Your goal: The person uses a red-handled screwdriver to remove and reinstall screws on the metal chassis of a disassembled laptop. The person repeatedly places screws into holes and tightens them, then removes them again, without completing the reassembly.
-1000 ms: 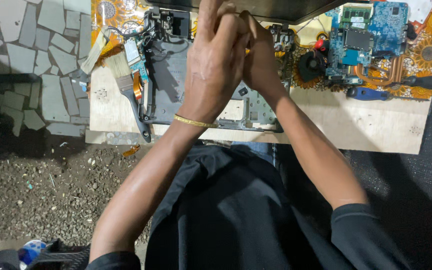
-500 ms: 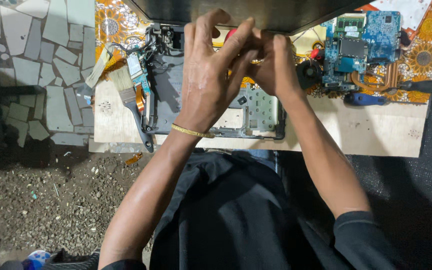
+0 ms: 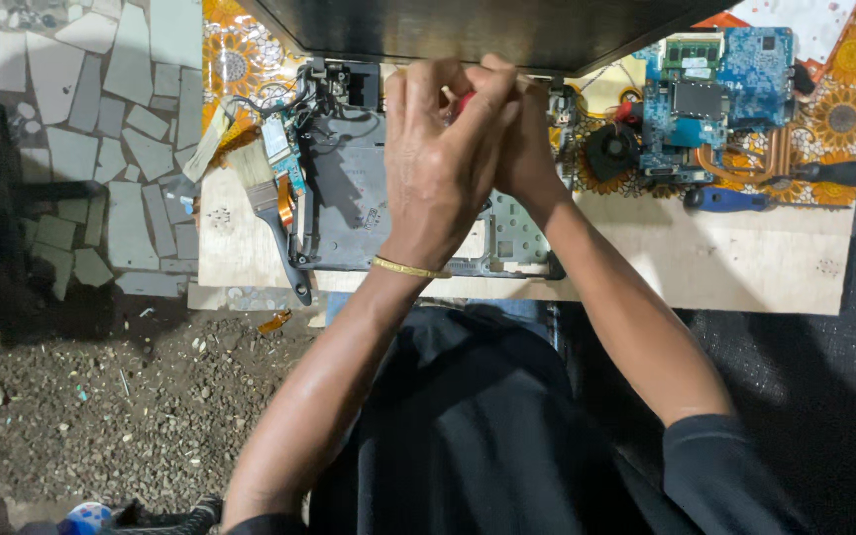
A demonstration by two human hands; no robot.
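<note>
- Above the opened laptop base (image 3: 349,198) on the table (image 3: 705,258), our left hand (image 3: 438,168) has curled tighter than half a second ago.
- Right hand (image 3: 522,139) fingers pinch a red-handled tool (image 3: 460,102) (mostly hidden); left fingers wrap over them.

A blue circuit board (image 3: 720,104) lay at the far right of the wooden board (image 3: 705,258), with a black fan (image 3: 611,154) just beside it and a blue-handled screwdriver (image 3: 730,200) near its front edge. A paintbrush (image 3: 274,233) rested at the left edge. Broken stone paving (image 3: 101,129) and gravel (image 3: 121,416) covered the ground.
</note>
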